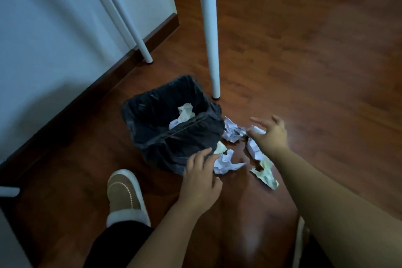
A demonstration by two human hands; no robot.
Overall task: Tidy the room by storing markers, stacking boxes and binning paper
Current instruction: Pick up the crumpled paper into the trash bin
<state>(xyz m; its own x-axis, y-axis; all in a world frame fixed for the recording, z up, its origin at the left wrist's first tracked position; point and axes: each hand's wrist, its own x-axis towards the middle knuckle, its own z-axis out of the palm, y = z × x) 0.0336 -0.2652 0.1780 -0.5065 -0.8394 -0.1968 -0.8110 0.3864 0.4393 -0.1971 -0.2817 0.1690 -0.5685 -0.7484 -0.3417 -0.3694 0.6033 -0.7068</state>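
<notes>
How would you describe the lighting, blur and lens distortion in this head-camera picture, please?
Head view: dim, bluish light; soft glare streaks on the wooden floor near the bottom; wide-angle bending bows the table legs and skirting; the right hand is slightly motion-blurred over the crumpled paper, while the bin stays fairly sharp.

both hands reach over crumpled paper point(224, 162) lying beside the lined bin point(152, 128).

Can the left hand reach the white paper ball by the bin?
Probably yes. The left hand is open with its fingers right beside the paper ball, which lies on the floor next to the bin, nothing between.
</notes>
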